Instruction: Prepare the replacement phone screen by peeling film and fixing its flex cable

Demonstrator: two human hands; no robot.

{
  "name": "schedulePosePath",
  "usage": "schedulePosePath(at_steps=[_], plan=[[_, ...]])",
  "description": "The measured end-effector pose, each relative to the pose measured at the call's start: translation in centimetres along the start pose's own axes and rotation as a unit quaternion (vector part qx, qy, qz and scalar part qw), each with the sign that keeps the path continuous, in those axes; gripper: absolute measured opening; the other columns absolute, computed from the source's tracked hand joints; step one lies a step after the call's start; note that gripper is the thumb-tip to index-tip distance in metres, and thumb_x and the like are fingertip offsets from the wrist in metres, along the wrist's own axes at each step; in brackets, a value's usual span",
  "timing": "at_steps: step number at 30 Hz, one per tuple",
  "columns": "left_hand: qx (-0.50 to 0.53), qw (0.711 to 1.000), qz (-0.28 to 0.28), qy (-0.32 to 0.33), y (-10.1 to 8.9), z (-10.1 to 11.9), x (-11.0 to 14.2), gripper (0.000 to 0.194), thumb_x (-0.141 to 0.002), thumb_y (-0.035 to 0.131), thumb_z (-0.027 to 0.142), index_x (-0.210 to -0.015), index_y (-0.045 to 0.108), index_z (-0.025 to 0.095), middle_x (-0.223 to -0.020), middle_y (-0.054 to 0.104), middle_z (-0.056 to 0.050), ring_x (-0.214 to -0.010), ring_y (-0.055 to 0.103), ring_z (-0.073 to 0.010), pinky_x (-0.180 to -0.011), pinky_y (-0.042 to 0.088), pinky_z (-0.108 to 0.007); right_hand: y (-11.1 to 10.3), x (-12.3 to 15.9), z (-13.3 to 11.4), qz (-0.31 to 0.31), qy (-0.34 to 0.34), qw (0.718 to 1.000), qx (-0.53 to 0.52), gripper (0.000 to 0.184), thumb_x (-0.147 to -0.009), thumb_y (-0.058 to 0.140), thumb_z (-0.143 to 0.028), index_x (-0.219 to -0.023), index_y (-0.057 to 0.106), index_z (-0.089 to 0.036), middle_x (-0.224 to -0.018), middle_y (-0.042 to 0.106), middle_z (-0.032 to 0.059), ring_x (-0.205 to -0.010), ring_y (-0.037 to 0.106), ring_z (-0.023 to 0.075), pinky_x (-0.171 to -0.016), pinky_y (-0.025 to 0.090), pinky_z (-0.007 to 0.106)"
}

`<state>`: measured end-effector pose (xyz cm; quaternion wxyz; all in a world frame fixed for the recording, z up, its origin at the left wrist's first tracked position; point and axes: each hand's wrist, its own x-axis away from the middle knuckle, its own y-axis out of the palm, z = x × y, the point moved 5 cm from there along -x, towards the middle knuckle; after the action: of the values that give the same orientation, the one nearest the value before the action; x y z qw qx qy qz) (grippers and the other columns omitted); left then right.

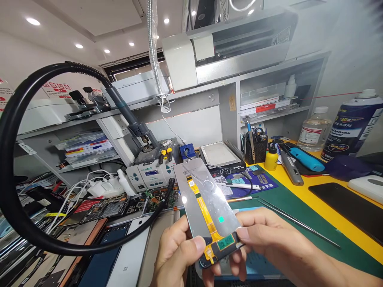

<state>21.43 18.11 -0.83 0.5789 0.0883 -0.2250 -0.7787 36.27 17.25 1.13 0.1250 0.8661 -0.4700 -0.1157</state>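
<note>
I hold a phone display panel [206,199] up in front of me, its shiny silver back facing me, with an orange flex cable running down to a small green connector near the bottom. My left hand [176,255] grips the panel's lower left corner, thumb pressed on its back. My right hand [269,239] pinches the lower right edge, thumb on top and fingers underneath. Both hands are closed on the panel.
A thick black hose [18,207] loops from the hot-air station [151,173] at left. Phone parts and boards [113,207] lie lower left. Tweezers [299,225] lie on the green mat [284,207]. A dark phone [350,207], spray can [351,127], bottles and a tool holder [255,149] stand at right.
</note>
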Motion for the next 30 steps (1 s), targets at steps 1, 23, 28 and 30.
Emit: schedulePosePath(at_steps=[1, 23, 28, 30], plan=[[0.000, 1.000, -0.002, 0.001, 0.0, 0.0, 0.0, 0.049, -0.065, 0.082, 0.044, -0.102, 0.076, 0.012, -0.059, 0.066, -0.003, -0.051, 0.061, -0.0136, -0.039, 0.042, -0.017, 0.0, 0.0, 0.0, -0.001, 0.001, 1.000, -0.001, 0.033, -0.093, 0.056, -0.033, -0.094, 0.079, -0.009, -0.089, 0.076, 0.0154, -0.077, 0.063, 0.0190, -0.073, 0.052, 0.032], [-0.241, 0.962, -0.068, 0.110, -1.1, 0.3, -1.6, 0.042, -0.085, 0.068, 0.054, -0.091, 0.066, 0.013, -0.071, 0.067, -0.003, -0.054, 0.057, -0.0099, -0.049, 0.047, -0.022, -2.1, -1.3, 0.8, 0.067, -0.028, 0.997, 0.018, 0.035, -0.087, 0.075, -0.045, -0.087, 0.072, -0.010, -0.077, 0.069, 0.0045, -0.069, 0.063, 0.0136, -0.062, 0.054, 0.026], [-0.318, 0.922, -0.091, 0.198, -2.4, 1.3, -2.5, 0.045, -0.090, 0.061, 0.059, -0.096, 0.065, 0.015, -0.073, 0.064, 0.001, -0.059, 0.058, -0.0096, -0.055, 0.049, -0.025, -3.4, -1.6, 0.0, 0.062, -0.054, 0.996, 0.017, 0.037, -0.090, 0.072, -0.049, -0.092, 0.066, -0.013, -0.081, 0.071, 0.0035, -0.067, 0.064, 0.0127, -0.062, 0.055, 0.026], [-0.345, 0.901, -0.033, 0.261, -3.8, 2.3, -2.2, 0.042, -0.097, 0.053, 0.056, -0.097, 0.064, 0.016, -0.071, 0.059, 0.003, -0.061, 0.057, -0.0100, -0.059, 0.049, -0.026, -4.2, -1.7, -0.4, 0.060, -0.055, 0.996, 0.029, 0.031, -0.095, 0.067, -0.044, -0.094, 0.065, -0.014, -0.080, 0.070, 0.0010, -0.065, 0.065, 0.0126, -0.061, 0.055, 0.027]])
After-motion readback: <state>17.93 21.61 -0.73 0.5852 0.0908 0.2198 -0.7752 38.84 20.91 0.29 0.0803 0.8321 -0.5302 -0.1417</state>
